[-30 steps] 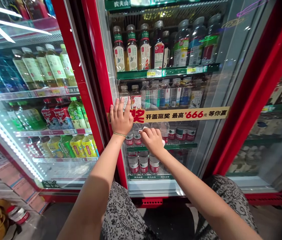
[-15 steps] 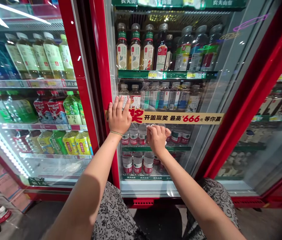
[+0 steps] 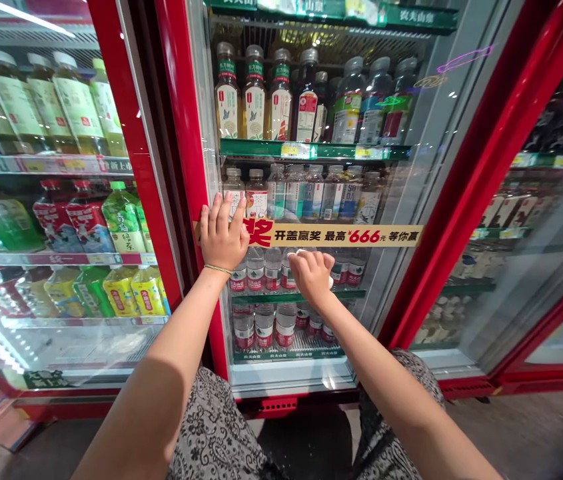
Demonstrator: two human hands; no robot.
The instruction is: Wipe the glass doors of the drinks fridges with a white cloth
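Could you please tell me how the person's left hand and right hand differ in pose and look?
The bare left hand lies flat, fingers extended; the bare right hand is curled around a small white wad. The left wrist wears a thin yellowish band; the right wrist shows none. Both are at the red-framed glass door.

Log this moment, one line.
left hand: spread on yellow banner | right hand: holding white wad, below banner | bottles: behind glass door

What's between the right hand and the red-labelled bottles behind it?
In the head view, the glass door stands between the right hand and the red-labelled bottles; a white wad, mostly hidden, shows at the hand's edges.
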